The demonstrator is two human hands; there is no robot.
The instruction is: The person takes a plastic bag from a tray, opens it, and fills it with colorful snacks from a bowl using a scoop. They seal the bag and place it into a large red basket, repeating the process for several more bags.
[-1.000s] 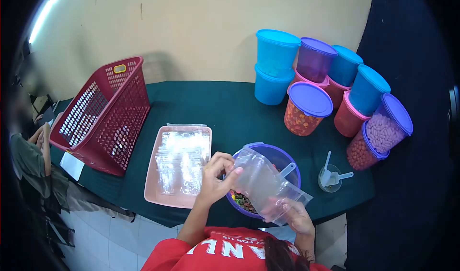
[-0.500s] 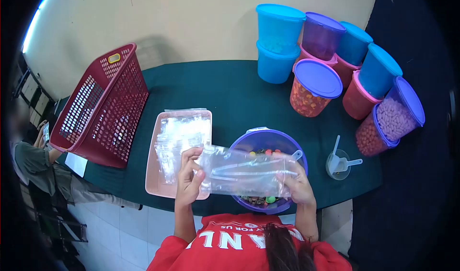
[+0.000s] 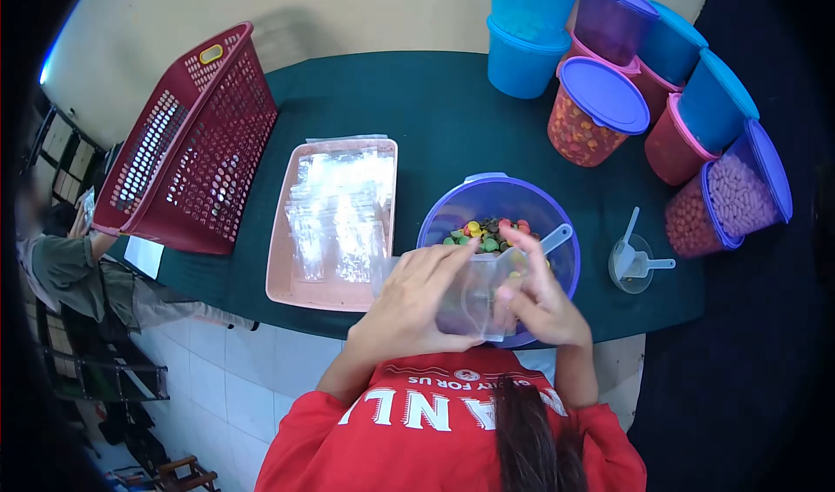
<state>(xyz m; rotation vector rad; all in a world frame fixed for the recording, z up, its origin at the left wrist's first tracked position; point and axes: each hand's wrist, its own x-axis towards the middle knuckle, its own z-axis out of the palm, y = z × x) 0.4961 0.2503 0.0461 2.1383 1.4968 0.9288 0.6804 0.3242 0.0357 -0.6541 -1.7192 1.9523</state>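
Clear bag [image 3: 461,307], one: over near rim of purple tub [image 3: 513,198], front edge of bench [image 3: 417,100]; held in grip of left hand [image 3: 409,301]. Right hand [image 3: 550,309]: at bag's right end, cannot tell if gripping. Pink tray [image 3: 330,299]: same edge, left of tub.

Person wears red shirt [image 3: 374,457], plain fabric, creased nr the shoulders. Big white lettering [image 3: 426,409] across the chest, block caps w/ serifs, upside down in head cam view. Smaller white lettering [image 3: 430,382] sits toward the hem side of it, incl. "FOR US", also inverted; rest of that line hard to read. Small round white-&-red emblem [image 3: 467,375] nr the small line, approx. mid-chest. L sleeve [image 3: 304,431] & R sleeve [image 3: 616,448] same red, loose; forearms bare below. L hand [image 3: 407,301] & R hand [image 3: 548,309] both bare; R fingers slightly blurred. Long dark hair [image 3: 526,431] hangs over R side of chest, covering part of the big letters.
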